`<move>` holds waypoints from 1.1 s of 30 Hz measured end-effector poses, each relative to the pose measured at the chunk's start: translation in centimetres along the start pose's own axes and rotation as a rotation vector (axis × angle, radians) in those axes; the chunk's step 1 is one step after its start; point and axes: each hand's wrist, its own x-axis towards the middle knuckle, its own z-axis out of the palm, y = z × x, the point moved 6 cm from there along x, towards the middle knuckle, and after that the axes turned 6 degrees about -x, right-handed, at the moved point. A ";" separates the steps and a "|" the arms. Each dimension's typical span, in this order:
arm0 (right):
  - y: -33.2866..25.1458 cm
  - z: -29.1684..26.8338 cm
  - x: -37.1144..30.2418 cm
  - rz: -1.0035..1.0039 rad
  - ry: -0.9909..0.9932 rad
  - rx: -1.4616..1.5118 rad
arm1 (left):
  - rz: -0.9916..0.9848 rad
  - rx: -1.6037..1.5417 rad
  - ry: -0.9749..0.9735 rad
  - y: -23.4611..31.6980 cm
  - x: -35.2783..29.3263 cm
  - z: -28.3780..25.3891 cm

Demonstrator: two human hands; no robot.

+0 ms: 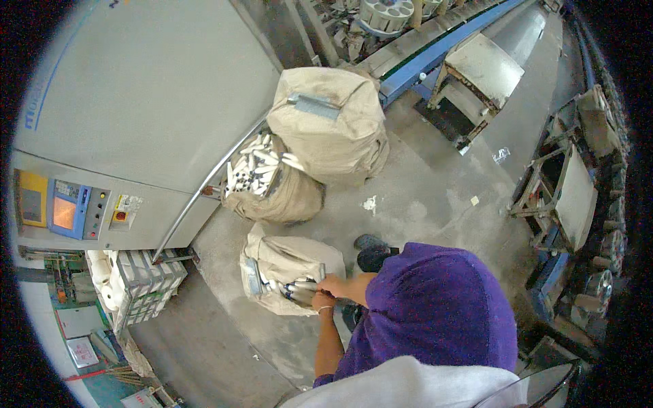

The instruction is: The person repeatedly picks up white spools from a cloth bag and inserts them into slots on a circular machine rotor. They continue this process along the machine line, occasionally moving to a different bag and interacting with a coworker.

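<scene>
My left hand (322, 300), with a pale band at the wrist, is at the mouth of an open beige woven sack (299, 250). Close beside it, almost touching, my right hand (333, 285) sits at the sack's right edge. Both hands have their fingers closed; what they grip is too small and partly hidden. Inside the sack, white and grey yarn bobbins (294, 292) lie right by my fingers. Purple sleeves cover my upper arms.
Behind stand another sack full of white bobbins (257, 166) and a large closed sack (333, 129). A grey machine cabinet (156, 102) with a control panel (68, 207) rises at left, above a crate of white cones (146, 282). Metal-topped stands (484, 71) stand at right.
</scene>
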 end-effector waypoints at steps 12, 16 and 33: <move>5.4 -20.2 -8.2 0.031 0.193 -0.751 | 0.048 -0.167 0.096 13.5 -8.4 16.8; 7.8 -21.0 -11.4 -0.111 0.090 -0.414 | 0.013 -0.116 0.147 15.8 -14.3 12.5; -1.3 -48.6 -15.2 0.090 0.033 -0.530 | 0.073 0.063 -0.143 45.4 -11.9 19.1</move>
